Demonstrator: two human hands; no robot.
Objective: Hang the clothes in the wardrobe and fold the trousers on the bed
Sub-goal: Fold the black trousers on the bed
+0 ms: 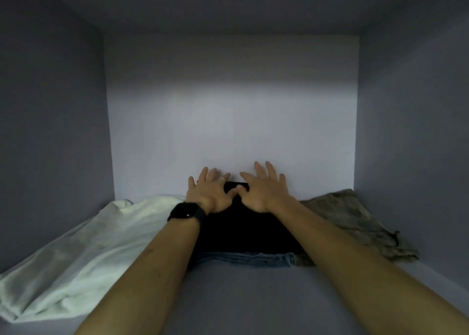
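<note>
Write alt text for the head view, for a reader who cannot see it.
The left hand and right hand lie flat, fingers spread, on a folded black garment stacked on jeans at the back of a grey shelf. A white cloth lies left of it, an olive cloth right.

Black wristwatch (187, 214) — dark strap, small pale dot on face

Inside a pale grey wardrobe compartment, the bare shelf floor (241, 299) lies open at front centre. A crumpled white cloth (83, 245) fills the left side. A crumpled olive-green cloth (350, 215) fills the right rear corner. A folded black garment (248, 230) on folded blue denim (253, 258) blocks the centre, up against the back panel (228, 118). Open space above all the clothes.
</note>
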